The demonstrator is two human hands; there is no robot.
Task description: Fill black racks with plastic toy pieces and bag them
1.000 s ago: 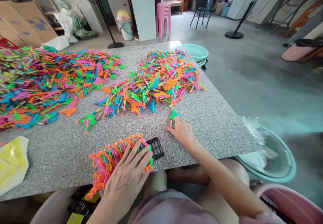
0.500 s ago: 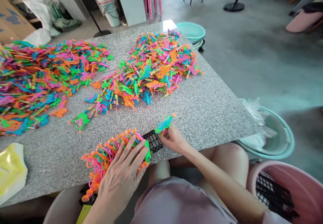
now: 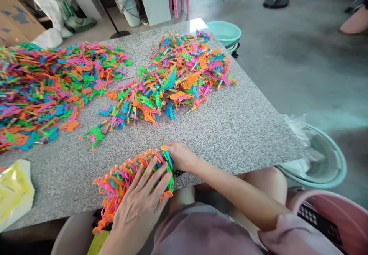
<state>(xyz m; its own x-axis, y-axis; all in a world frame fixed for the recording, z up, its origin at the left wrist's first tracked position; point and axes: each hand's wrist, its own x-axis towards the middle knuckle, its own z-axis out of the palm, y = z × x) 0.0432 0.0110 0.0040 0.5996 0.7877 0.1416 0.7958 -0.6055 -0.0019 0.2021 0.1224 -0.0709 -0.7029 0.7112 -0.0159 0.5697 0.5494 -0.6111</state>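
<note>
A tight row of colourful plastic toy dart guns (image 3: 126, 174) with orange suction-cup tips stands at the table's near edge. Over its right part lies my left hand (image 3: 140, 197), fingers spread and flat on the guns. My right hand (image 3: 181, 157) is closed on a blue toy dart gun (image 3: 167, 156), pressed against the right end of the row beside a green one. Its orange tip shows at the fingers, while the hand hides much of the rest. Only a sliver of the black grid tray (image 3: 178, 173) shows beneath my right hand.
Two large heaps of loose toy guns, a left heap (image 3: 57, 78) and a middle heap (image 3: 178, 74), cover the far side of the granite table (image 3: 230, 132). A yellow-and-white packet (image 3: 15, 190) lies at left. Right of the table stand a teal basket (image 3: 330, 163) and a pink tub (image 3: 342, 209).
My right hand has moved left with the blue toy gun, from above the black tray to the row's end, turning the gun upright. My left hand stays on the row.
</note>
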